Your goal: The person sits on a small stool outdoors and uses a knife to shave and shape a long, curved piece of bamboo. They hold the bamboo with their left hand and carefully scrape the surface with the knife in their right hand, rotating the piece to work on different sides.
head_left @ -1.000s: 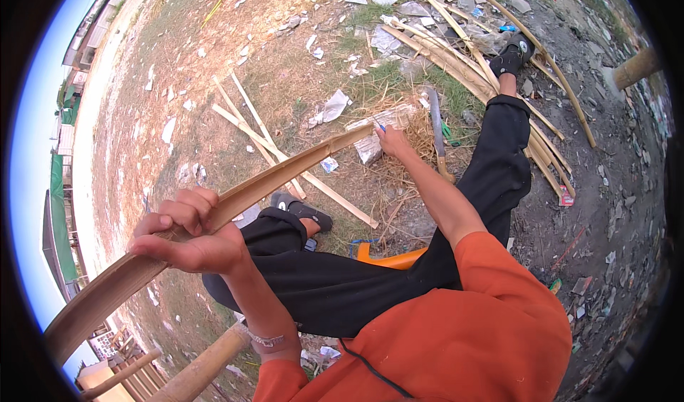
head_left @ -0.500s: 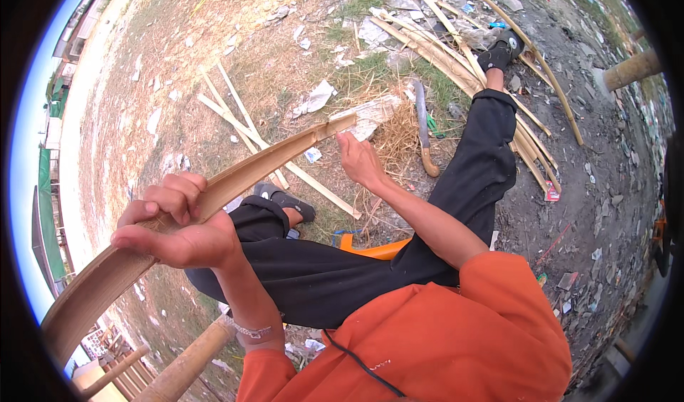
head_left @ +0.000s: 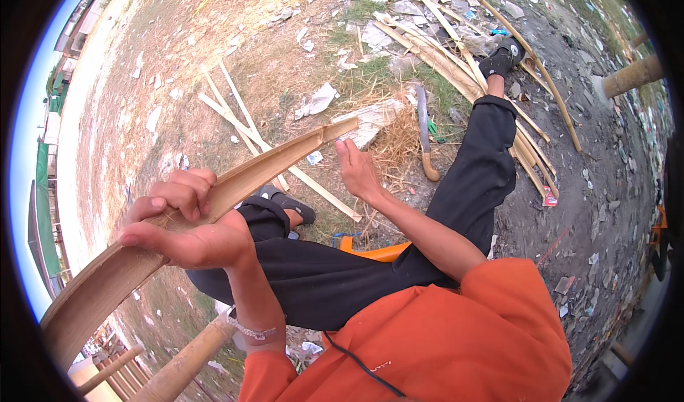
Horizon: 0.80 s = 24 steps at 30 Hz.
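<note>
A long split bamboo strip point(head_left: 274, 161), hollow side up, slants from the lower left toward the middle. My left hand point(head_left: 196, 224) is wrapped round it, with the fingers over the far edge and the thumb along the near side. My right hand point(head_left: 358, 170) is closed just below the strip's far end, knuckles toward the ground; what it holds, if anything, is too small to tell. Under that far end lies a pale, flat wooden block point(head_left: 374, 120) on dry straw. A machete point(head_left: 423, 127) with a wooden handle rests on the ground to the right of the block.
Several split bamboo strips point(head_left: 445, 60) lie in a pile by my right foot. Thinner strips point(head_left: 246, 127) cross on the ground ahead of my left foot. Bamboo poles stand at right point(head_left: 634, 75) and lower left point(head_left: 189, 359). An orange thing point(head_left: 385, 251) shows beneath my legs.
My left hand has shifted a little to the right and forward along the bamboo strip. My right hand has tilted slightly and sits a little lower, just off the strip's edge.
</note>
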Each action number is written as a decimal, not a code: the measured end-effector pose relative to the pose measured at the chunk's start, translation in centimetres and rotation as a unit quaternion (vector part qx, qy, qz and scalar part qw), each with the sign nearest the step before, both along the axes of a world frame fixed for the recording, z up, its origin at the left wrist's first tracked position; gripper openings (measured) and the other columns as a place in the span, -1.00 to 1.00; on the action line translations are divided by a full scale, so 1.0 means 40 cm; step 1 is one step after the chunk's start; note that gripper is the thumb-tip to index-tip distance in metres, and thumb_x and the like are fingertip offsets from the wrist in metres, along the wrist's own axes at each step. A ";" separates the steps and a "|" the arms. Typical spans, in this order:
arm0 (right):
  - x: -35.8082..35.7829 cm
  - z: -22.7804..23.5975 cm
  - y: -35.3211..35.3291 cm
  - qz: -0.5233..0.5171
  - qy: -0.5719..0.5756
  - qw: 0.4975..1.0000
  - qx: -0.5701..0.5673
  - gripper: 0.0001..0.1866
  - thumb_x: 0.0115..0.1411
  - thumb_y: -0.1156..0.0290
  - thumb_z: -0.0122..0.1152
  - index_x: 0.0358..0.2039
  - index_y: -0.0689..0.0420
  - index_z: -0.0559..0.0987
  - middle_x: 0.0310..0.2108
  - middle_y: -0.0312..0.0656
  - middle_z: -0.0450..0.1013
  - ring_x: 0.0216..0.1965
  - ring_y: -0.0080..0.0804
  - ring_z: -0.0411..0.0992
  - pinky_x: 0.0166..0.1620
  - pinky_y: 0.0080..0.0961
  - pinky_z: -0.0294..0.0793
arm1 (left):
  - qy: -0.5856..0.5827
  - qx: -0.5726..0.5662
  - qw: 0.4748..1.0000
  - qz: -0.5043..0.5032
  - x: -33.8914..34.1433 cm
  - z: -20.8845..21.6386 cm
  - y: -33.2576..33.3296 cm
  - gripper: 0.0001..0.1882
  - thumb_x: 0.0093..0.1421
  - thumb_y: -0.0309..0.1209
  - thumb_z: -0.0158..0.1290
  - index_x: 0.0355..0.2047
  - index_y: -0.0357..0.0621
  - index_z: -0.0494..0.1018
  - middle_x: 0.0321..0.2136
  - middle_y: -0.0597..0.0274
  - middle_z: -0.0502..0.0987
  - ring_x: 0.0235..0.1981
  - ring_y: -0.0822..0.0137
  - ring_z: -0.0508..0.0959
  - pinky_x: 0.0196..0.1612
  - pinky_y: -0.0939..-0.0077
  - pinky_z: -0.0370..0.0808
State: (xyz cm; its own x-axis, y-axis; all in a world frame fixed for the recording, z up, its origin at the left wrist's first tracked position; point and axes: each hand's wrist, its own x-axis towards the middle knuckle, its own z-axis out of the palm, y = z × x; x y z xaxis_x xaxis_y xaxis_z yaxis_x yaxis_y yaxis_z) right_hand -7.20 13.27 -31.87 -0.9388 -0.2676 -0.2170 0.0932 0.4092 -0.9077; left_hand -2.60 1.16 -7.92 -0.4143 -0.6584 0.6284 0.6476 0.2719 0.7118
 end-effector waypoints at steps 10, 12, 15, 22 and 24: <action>-0.008 0.065 -0.018 0.017 -0.004 0.998 0.065 -0.50 0.34 0.06 -0.40 -0.28 0.25 0.38 -0.56 0.28 0.41 -0.42 0.27 0.41 -0.28 0.09 0.34 | -0.016 0.008 1.000 -0.002 0.013 -0.003 0.011 -0.52 0.31 0.11 -0.34 -0.49 0.02 0.24 -0.79 0.43 -0.03 -0.74 0.50 -0.03 -0.62 0.55 0.02; -0.024 -0.019 -0.008 -0.005 -0.043 0.994 0.096 -0.48 0.34 0.05 -0.41 -0.27 0.27 0.38 -0.57 0.28 0.41 -0.43 0.26 0.42 -0.29 0.08 0.35 | -0.013 0.001 1.000 -0.011 0.006 0.003 0.023 -0.52 0.31 0.12 -0.35 -0.49 0.02 0.24 -0.79 0.43 -0.03 -0.75 0.50 -0.03 -0.62 0.56 0.02; -0.002 -0.104 0.019 0.000 -0.057 0.992 0.109 -0.47 0.35 0.05 -0.42 -0.25 0.28 0.39 -0.58 0.26 0.41 -0.45 0.23 0.43 -0.29 0.06 0.36 | -0.010 0.004 0.999 0.030 0.005 0.004 0.023 -0.52 0.31 0.12 -0.34 -0.49 0.02 0.24 -0.79 0.43 -0.02 -0.75 0.50 -0.02 -0.62 0.57 0.03; 0.033 -0.018 -0.017 -0.078 0.013 0.997 0.022 -0.51 0.35 0.05 -0.41 -0.38 0.23 0.33 -0.69 0.18 0.29 -0.58 0.18 0.30 -0.39 -0.01 0.23 | -0.009 -0.018 1.000 0.016 0.008 0.001 0.013 -0.51 0.32 0.12 -0.40 -0.44 -0.04 0.17 -0.81 0.39 0.02 -0.80 0.52 0.01 -0.72 0.61 0.09; 0.025 0.016 -0.021 -0.061 0.015 0.998 0.016 -0.51 0.35 0.05 -0.41 -0.37 0.23 0.33 -0.69 0.19 0.30 -0.58 0.20 0.31 -0.38 0.00 0.25 | -0.009 -0.017 1.000 0.013 0.011 0.001 0.014 -0.51 0.32 0.12 -0.40 -0.44 -0.04 0.17 -0.81 0.39 0.01 -0.80 0.52 0.01 -0.71 0.61 0.09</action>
